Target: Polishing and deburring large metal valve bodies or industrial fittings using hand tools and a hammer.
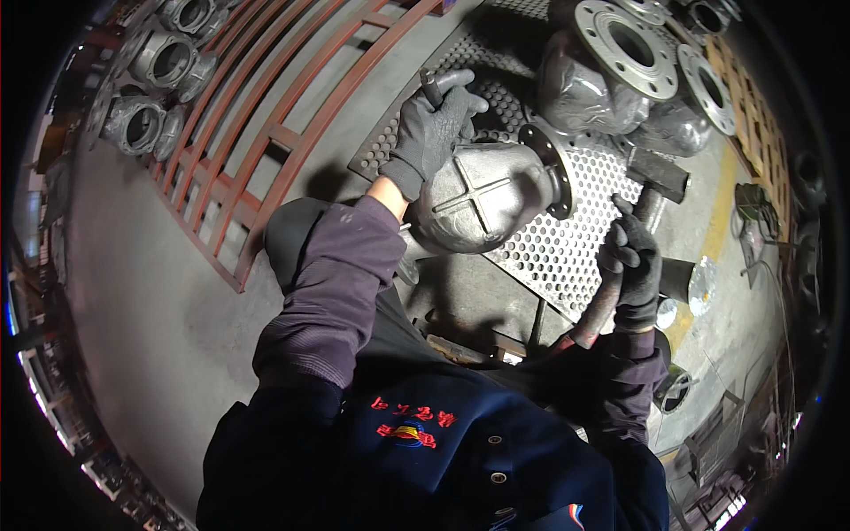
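**Gloved hands at a cast valve body on a perforated plate**

Across the upper middle lies a perforated steel plate [567, 248], and at its 9 o'clock edge rests a grey cast valve body [482, 196] with a raised cross on its round face. At 12 to 1 o'clock stand more flanged castings [620, 71]; a red metal frame [266, 133] lies at 10 o'clock. The left hand [431, 128], gloved, rests on top of the valve body, fingers curled around a short metal tool [440, 84]. The right hand [630, 265], at 3 o'clock, grips a hammer handle [606, 301], its head [657, 173] just above.
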Available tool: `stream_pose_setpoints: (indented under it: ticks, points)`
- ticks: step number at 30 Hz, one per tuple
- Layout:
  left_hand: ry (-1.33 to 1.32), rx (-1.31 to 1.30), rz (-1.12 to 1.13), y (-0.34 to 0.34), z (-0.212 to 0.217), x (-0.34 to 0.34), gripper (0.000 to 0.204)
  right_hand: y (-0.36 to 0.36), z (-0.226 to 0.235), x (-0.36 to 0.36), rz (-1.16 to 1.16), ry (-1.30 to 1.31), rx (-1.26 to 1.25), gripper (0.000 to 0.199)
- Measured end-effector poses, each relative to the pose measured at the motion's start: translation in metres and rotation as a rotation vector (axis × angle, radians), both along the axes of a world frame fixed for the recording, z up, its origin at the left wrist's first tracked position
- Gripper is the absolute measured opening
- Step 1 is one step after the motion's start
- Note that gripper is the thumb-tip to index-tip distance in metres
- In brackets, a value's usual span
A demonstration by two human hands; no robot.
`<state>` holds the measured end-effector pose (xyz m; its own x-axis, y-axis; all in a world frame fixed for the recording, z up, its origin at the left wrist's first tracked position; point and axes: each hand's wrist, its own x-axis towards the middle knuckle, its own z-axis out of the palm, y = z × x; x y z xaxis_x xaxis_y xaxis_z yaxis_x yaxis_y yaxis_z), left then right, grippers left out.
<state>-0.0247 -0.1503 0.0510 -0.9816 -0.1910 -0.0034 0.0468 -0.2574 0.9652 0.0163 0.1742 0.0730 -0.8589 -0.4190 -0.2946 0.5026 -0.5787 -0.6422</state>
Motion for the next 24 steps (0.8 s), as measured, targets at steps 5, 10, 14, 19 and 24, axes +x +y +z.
stream_pose_setpoints:
  ticks: [5, 10, 14, 19, 24]
  points:
    - [-0.039, -0.022, -0.012, 0.004, -0.009, -0.003, 0.035, -0.021, 0.015, 0.070, -0.119, 0.005, 0.205, 0.039]
    - [-0.105, -0.049, -0.037, -0.002, -0.014, -0.008, 0.038, -0.048, 0.027, 0.164, -0.225, -0.034, 0.419, 0.033]
    - [-0.165, -0.070, -0.017, -0.002, -0.021, -0.009, 0.042, -0.053, 0.037, 0.207, -0.200, -0.087, 0.488, 0.035]
    - [-0.127, 0.081, 0.033, -0.008, 0.004, -0.004, 0.029, -0.062, 0.062, 0.218, -0.252, -0.059, 0.538, 0.037]
    - [-0.065, 0.161, -0.018, -0.026, 0.007, -0.012, 0.030, -0.076, 0.080, 0.197, -0.228, -0.006, 0.469, 0.031]
